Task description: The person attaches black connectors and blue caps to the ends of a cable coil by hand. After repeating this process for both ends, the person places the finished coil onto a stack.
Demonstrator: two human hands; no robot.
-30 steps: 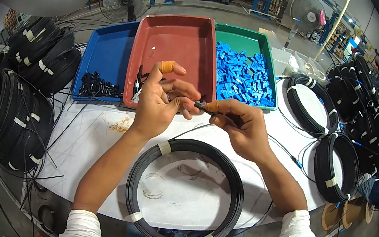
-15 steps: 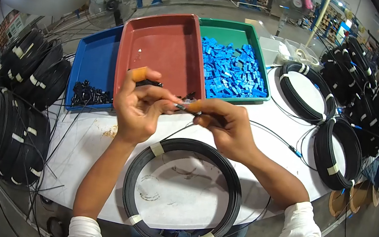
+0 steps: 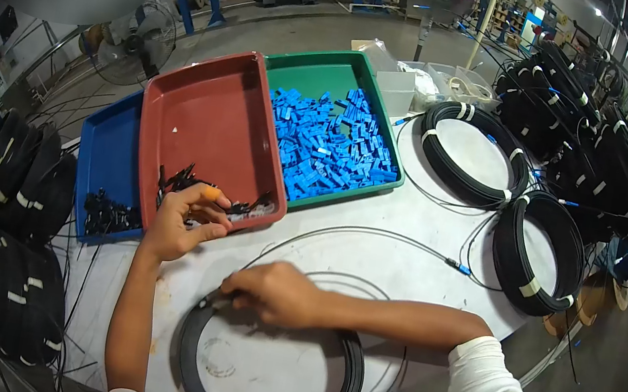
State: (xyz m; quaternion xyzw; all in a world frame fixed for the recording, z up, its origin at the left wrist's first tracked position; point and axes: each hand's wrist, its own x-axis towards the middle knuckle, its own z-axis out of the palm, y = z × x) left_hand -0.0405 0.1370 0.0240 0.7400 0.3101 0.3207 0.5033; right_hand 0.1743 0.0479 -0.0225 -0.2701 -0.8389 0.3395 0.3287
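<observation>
My left hand (image 3: 182, 218) is at the front edge of the red tray (image 3: 217, 109). Its fingers are curved with a gap to the thumb, and nothing shows between them. Small black parts (image 3: 185, 178) lie in the tray just beyond it. My right hand (image 3: 273, 294) is closed over the upper left of a coil of black cable (image 3: 350, 372), pinching a thin black cable (image 3: 216, 297) whose tip points left. The fingers partly hide that cable end. Pale tape bands wrap the coil, which lies at the table's near edge.
A green tray (image 3: 377, 100) holds many blue connectors (image 3: 329, 146). The blue tray (image 3: 108, 133) has black parts (image 3: 112, 215). Taped cable coils (image 3: 465, 188) lie at the right, more coils (image 3: 5, 280) at the left. A blue-tipped cable (image 3: 456, 266) crosses the table.
My hands have separated. The left went down and left to the red tray's front; the right went down and left onto the coil with the cable. The view has shifted right.
</observation>
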